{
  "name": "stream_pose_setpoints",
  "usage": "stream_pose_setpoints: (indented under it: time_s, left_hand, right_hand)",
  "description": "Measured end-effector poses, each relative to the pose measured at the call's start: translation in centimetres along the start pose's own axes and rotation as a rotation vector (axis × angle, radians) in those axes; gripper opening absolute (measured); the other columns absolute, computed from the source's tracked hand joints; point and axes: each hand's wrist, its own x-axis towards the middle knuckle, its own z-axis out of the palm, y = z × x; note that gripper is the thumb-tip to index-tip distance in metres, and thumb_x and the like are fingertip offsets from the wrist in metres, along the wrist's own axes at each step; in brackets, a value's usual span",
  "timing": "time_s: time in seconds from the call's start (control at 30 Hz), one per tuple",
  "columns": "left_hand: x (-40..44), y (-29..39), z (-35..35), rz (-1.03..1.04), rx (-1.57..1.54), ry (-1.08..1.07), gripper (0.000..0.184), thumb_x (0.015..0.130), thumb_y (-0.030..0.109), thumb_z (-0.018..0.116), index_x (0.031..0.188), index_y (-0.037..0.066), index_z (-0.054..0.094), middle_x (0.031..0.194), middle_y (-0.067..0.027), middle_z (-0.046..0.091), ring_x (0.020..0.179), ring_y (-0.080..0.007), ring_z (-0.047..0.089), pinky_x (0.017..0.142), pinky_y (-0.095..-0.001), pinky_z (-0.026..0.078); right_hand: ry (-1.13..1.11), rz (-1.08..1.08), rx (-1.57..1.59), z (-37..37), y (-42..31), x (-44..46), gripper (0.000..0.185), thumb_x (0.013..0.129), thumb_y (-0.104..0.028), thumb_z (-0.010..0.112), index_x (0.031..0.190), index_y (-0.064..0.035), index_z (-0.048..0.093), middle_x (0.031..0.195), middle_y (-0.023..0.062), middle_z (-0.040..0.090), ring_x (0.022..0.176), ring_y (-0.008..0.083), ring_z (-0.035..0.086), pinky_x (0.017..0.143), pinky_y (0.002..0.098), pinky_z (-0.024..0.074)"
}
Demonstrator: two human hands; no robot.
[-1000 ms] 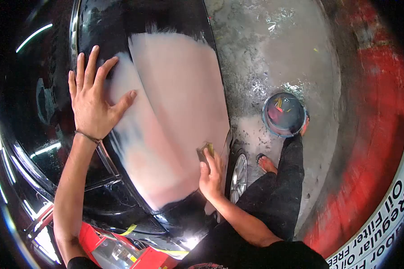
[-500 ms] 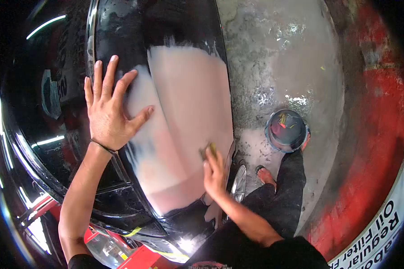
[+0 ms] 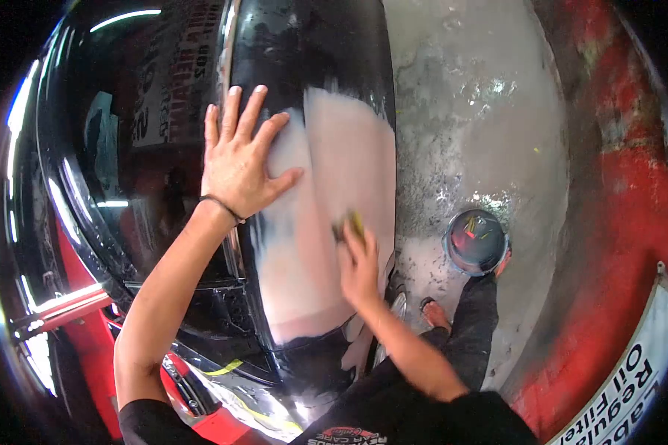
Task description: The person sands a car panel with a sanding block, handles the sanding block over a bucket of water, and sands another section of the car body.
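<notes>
My left hand [image 3: 237, 167] lies flat with fingers spread on the black car body, its thumb side over a pale sanded patch. In my right hand [image 3: 361, 271] is a small yellow and dark sanding pad [image 3: 355, 222], pressed on the pale pinkish panel [image 3: 349, 148] beside its raised crease. That hand is slightly blurred, and its fingers partly hide the pad. Glossy black paint [image 3: 312, 44] surrounds the pale area, with whitish, feathered edges between.
A dark bucket [image 3: 476, 241] with yellowish bits in it stands on the wet concrete floor [image 3: 475, 126], beside a sandalled foot [image 3: 436, 314]. Further right are a red wall [image 3: 608, 222] and a white printed banner [image 3: 623, 386]. Yellow tape [image 3: 223, 368] marks the car's lower part.
The view has shifted, so the car appears further right. My right hand has slid the pad up the panel and closer to the crease. My left hand stays flat on the car.
</notes>
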Motion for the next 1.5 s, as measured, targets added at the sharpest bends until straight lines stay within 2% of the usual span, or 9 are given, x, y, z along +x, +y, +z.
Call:
stream_pose_setpoints:
  time_s: [0.1, 0.33, 0.47, 0.6, 0.87, 1.07, 1.2, 1.37, 1.5]
  left_hand:
    - [-0.1, 0.1, -0.5, -0.018, -0.008, -0.019, 0.086, 0.083, 0.056, 0.091, 0.158, 0.025, 0.064, 0.187, -0.0149, 0.031, 0.176, -0.0427, 0.017, 0.142, -0.0661, 0.010]
    - [-0.1, -0.1, -0.1, -0.025, 0.001, -0.005, 0.083, 0.083, 0.060, 0.089, 0.156, 0.026, 0.066, 0.186, -0.0157, 0.033, 0.176, -0.0444, 0.017, 0.141, -0.0679, 0.011]
    - [-0.1, -0.1, -0.3, -0.025, -0.023, -0.010, 0.084, 0.083, 0.059, 0.090, 0.156, 0.026, 0.066, 0.186, -0.0169, 0.032, 0.176, -0.0453, 0.017, 0.141, -0.0688, 0.012]
    - [-0.2, -0.1, -0.3, -0.018, -0.016, -0.009, 0.084, 0.083, 0.059, 0.089, 0.156, 0.025, 0.065, 0.186, -0.0175, 0.031, 0.175, -0.0462, 0.017, 0.141, -0.0694, 0.012]
    - [-0.1, -0.3, -0.5, -0.008, -0.032, -0.015, 0.083, 0.085, 0.059, 0.088, 0.156, 0.024, 0.066, 0.186, -0.0181, 0.031, 0.175, -0.0467, 0.016, 0.140, -0.0702, 0.011]
    - [0.0, -0.2, -0.2, -0.006, -0.045, 0.009, 0.085, 0.083, 0.058, 0.089, 0.157, 0.024, 0.066, 0.186, -0.0181, 0.032, 0.175, -0.0479, 0.017, 0.140, -0.0702, 0.011]
    - [-0.1, -0.4, -0.3, -0.010, -0.017, -0.023, 0.086, 0.081, 0.057, 0.091, 0.157, 0.025, 0.065, 0.186, -0.0170, 0.032, 0.175, -0.0466, 0.019, 0.140, -0.0703, 0.011]
    - [0.1, -0.1, 0.0, -0.007, 0.006, -0.013, 0.085, 0.083, 0.058, 0.090, 0.157, 0.026, 0.065, 0.187, -0.0155, 0.031, 0.175, -0.0447, 0.018, 0.140, -0.0693, 0.011]
    - [0.1, 0.0, -0.4, -0.004, -0.005, -0.019, 0.085, 0.082, 0.057, 0.090, 0.157, 0.026, 0.065, 0.187, -0.0154, 0.031, 0.176, -0.0446, 0.017, 0.141, -0.0686, 0.010]
  right_hand:
    - [0.035, 0.000, -0.018, -0.1, -0.9, -5.3, 0.051, 0.111, -0.013, 0.066, 0.162, -0.0111, 0.066, 0.163, 0.0274, 0.056, 0.152, 0.0475, 0.053, 0.130, 0.0566, 0.0392]
    - [0.224, -0.284, -0.050, 3.0, -5.6, 26.3, 0.046, 0.111, -0.015, 0.068, 0.156, -0.0066, 0.068, 0.149, 0.0278, 0.065, 0.140, 0.0481, 0.061, 0.119, 0.0524, 0.0499]
    - [0.227, -0.278, 0.007, 2.8, -2.7, 16.0, 0.048, 0.111, -0.015, 0.069, 0.158, -0.0081, 0.068, 0.149, 0.0272, 0.064, 0.136, 0.0463, 0.063, 0.119, 0.0524, 0.0495]
    - [0.070, -0.104, -0.062, 0.2, -1.9, -0.7, 0.053, 0.109, -0.005, 0.069, 0.162, -0.0037, 0.064, 0.159, 0.0286, 0.060, 0.149, 0.0459, 0.058, 0.128, 0.0516, 0.0434]
    - [0.216, -0.288, 0.017, 3.0, -4.6, 27.8, 0.047, 0.110, -0.017, 0.072, 0.157, -0.0107, 0.070, 0.148, 0.0264, 0.066, 0.139, 0.0448, 0.063, 0.120, 0.0505, 0.0495]
    - [0.243, -0.255, 0.055, 4.1, -4.3, 17.2, 0.055, 0.106, -0.010, 0.076, 0.160, -0.0124, 0.069, 0.160, 0.0219, 0.067, 0.146, 0.0409, 0.062, 0.125, 0.0503, 0.0458]
    - [0.377, -0.415, 0.023, 4.4, -0.7, 25.1, 0.047, 0.108, -0.010, 0.072, 0.156, -0.0089, 0.072, 0.157, 0.0235, 0.069, 0.142, 0.0417, 0.066, 0.125, 0.0489, 0.0472]
    - [0.264, -0.130, 0.097, 2.8, 2.5, 29.0, 0.046, 0.109, -0.012, 0.072, 0.155, -0.0045, 0.070, 0.153, 0.0240, 0.071, 0.142, 0.0388, 0.068, 0.121, 0.0460, 0.0512]
    - [0.190, -0.133, 0.133, 2.7, -1.6, 12.5, 0.050, 0.105, -0.008, 0.073, 0.155, -0.0078, 0.073, 0.162, 0.0235, 0.065, 0.146, 0.0444, 0.063, 0.126, 0.0498, 0.0449]
